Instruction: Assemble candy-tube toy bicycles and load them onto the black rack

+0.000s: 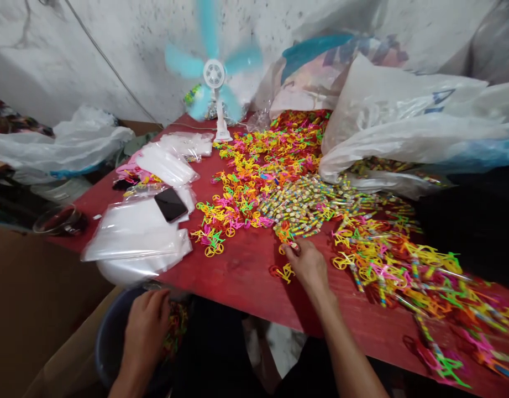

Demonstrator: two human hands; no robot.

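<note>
Head view: the right hand reaches over the red table, palm down, fingertips at a small orange toy bike on the front part of the table. I can't tell if they pinch it. The left hand is well apart, just off the table's near edge, over a dark bucket with little bright toys inside. Its fingers curl down; I can't tell if they hold anything. At the table's back right, small tubes show in a big plastic bag.
</note>
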